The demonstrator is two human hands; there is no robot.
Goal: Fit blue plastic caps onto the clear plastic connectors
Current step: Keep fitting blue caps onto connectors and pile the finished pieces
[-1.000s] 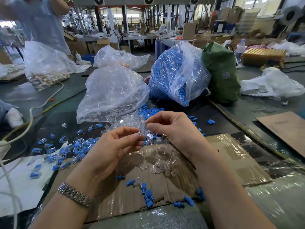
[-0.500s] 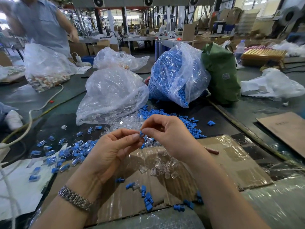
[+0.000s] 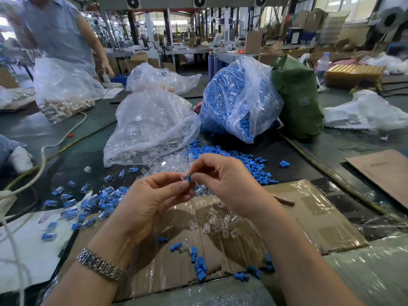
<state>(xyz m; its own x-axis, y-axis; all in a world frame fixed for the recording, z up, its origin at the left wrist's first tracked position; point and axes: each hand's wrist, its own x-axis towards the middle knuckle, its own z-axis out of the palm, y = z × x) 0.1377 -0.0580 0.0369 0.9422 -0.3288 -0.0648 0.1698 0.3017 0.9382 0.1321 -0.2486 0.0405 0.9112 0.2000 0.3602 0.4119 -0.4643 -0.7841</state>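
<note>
My left hand and my right hand meet above the cardboard sheet. Between their fingertips sit a small blue cap and a clear connector, pressed together. My left thumb and forefinger pinch the clear connector; my right fingers pinch the blue cap. Loose clear connectors lie under my right wrist. Loose blue caps lie on the cardboard's near edge. A pile of capped connectors lies to the left.
A clear bag of connectors and a bag of blue caps stand behind the hands, with spilled blue caps in front. A green bag is at the right. Another person stands at the far left. White cable crosses the table.
Both hands rose slightly and drew closer together. The blue cap now shows between the fingertips against the clear connector. The person at the far left shifted.
</note>
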